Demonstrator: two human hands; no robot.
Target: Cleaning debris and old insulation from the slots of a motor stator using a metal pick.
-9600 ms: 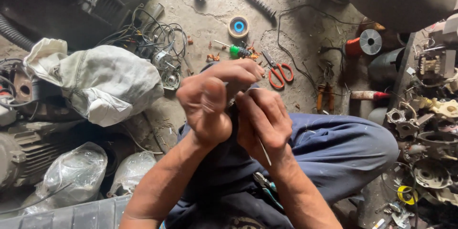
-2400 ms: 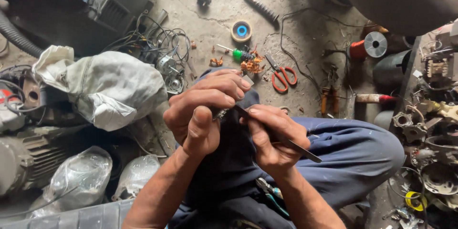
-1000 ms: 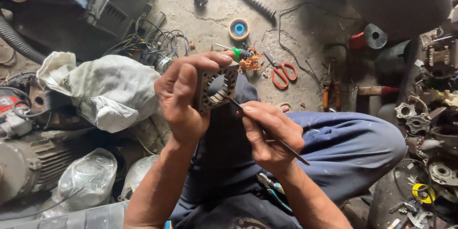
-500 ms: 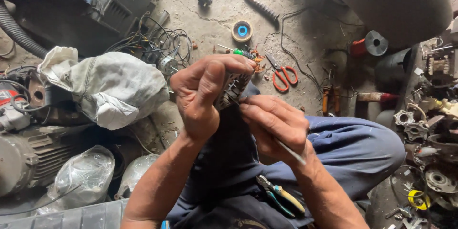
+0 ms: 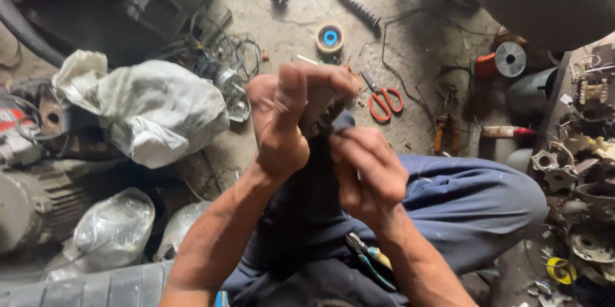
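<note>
**Person: dress and visible condition**

Both forearms bare to the elbow; no sleeves, watch or rings in view. Left hand and right hand ungloved, the fingers and knuckles smudged with grime. Blue trousers worn, plain cloth, creased at the knee, flecked with pale specks and dust.

Sack lies on floor left of both hands; scissors right of them; tape roll beyond; pliers on lap.
</note>
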